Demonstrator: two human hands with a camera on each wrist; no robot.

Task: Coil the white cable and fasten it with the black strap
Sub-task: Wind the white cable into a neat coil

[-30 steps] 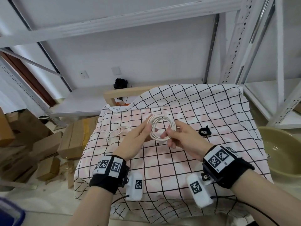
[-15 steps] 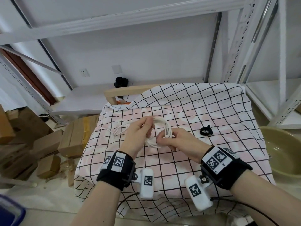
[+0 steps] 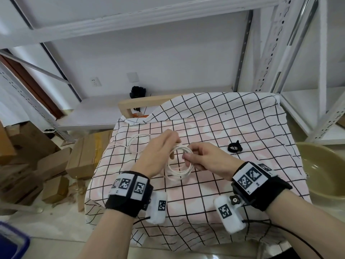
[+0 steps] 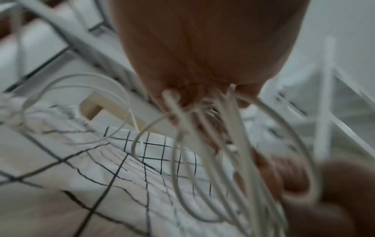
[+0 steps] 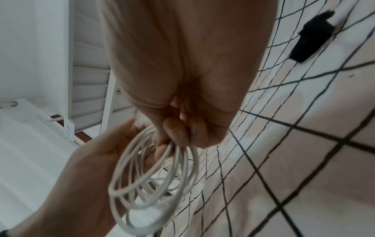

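Observation:
The white cable hangs as several loops between both hands above the checked cloth. My right hand pinches the top of the coil in curled fingers. My left hand grips the cable beside it at the coil's upper left. A loose length of cable trails left of the left hand onto the cloth. The black strap lies on the cloth right of the hands, apart from them, and shows again as the strap in the right wrist view.
White metal shelving stands behind and to the right. A beige basin sits right of the table. Cardboard boxes pile up on the floor at left. A wooden frame pokes out beyond the cloth.
The coil has tipped from flat and facing me to hanging down below the hands. My left hand has moved up and over to the coil's top, drawing more loose cable in.

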